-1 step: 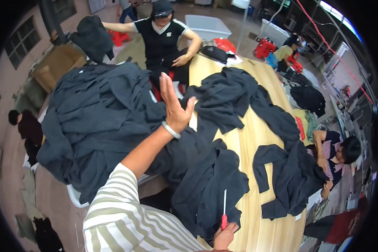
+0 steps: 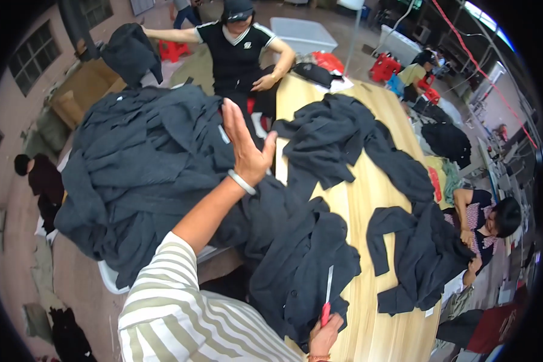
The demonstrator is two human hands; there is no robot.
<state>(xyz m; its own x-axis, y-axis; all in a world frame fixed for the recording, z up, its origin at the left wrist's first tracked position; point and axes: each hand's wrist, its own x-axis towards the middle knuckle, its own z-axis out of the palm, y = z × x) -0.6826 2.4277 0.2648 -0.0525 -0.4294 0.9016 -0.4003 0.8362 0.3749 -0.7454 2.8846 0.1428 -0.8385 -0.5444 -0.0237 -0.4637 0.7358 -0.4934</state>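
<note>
My left hand (image 2: 248, 154) is raised in front of the big heap of dark garments (image 2: 139, 163), fingers stretched upward and thumb apart, holding nothing. A pale bangle circles that wrist. At the near edge of the table, my right hand (image 2: 324, 335) is closed round a red-handled tool with a long thin silver blade (image 2: 329, 286). Its blade points away from me over a dark buttoned garment (image 2: 301, 259), which lies rumpled on the table. Whether the blade touches the cloth I cannot tell.
The heap rests over a white tub (image 2: 110, 279) left of the wooden table (image 2: 359, 241). Another dark garment (image 2: 332, 130) lies on its far part. Across the heap, a person (image 2: 241, 60) holds up dark cloth. At right, another person (image 2: 489, 220) handles a dark garment (image 2: 413, 253).
My right hand and the red-handled tool have shifted slightly up and to the right in view, the blade tilting a little rightward. My left hand stays raised, almost unchanged.
</note>
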